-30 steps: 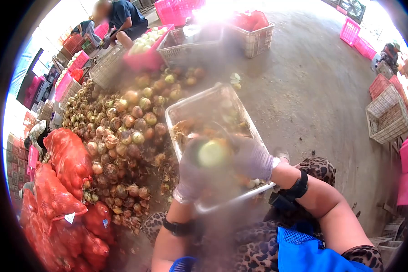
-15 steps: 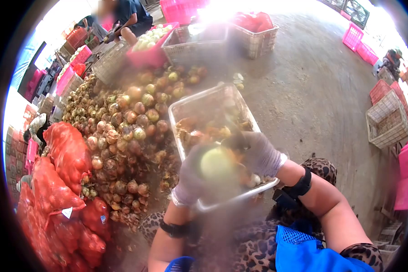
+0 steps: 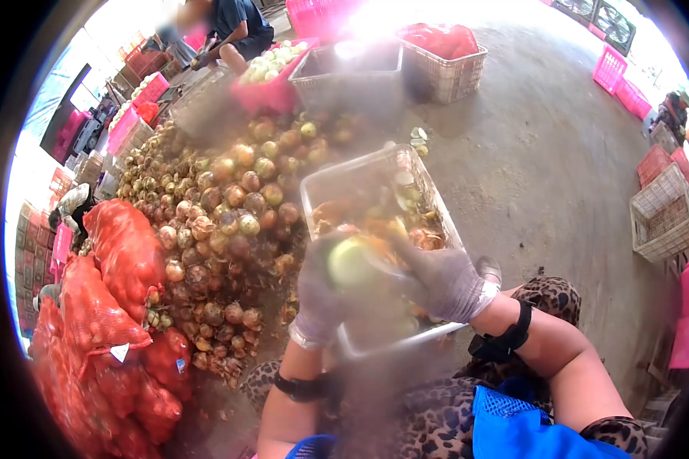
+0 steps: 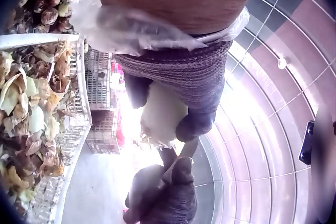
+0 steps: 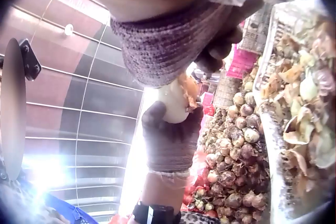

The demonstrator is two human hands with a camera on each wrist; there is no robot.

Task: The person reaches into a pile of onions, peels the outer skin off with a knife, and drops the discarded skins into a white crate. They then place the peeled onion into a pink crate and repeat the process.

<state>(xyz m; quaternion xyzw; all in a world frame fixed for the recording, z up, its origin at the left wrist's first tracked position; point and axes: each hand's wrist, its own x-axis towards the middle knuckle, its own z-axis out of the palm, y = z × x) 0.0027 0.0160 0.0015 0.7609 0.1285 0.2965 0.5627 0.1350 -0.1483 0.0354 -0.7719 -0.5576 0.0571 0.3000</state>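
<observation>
My gloved left hand (image 3: 318,294) grips a pale, mostly peeled onion (image 3: 350,262) above a white plastic crate (image 3: 398,344). Orange-brown skin (image 5: 190,90) still hangs from the onion's side in the right wrist view. Close beside the onion, my gloved right hand (image 3: 448,283) has its fingers curled round a small knife, whose grey blade (image 4: 190,150) shows between the hands in the left wrist view. The knife's handle is hidden in that hand. Loose onion peels (image 4: 37,113) fill the crate beneath.
Unpeeled onions (image 3: 230,206) lie heaped left of the crate. Full red mesh sacks (image 3: 103,329) stand at the near left. Behind the heap are a pink crate (image 3: 264,96) of peeled onions and a crate with a red bag (image 3: 448,73). A seated person (image 3: 237,34) works at the back left.
The right hand has drawn toward my body beside the onion, and more loose skin shows at the onion's side. The left hand keeps its hold. The head view has shifted slightly.
</observation>
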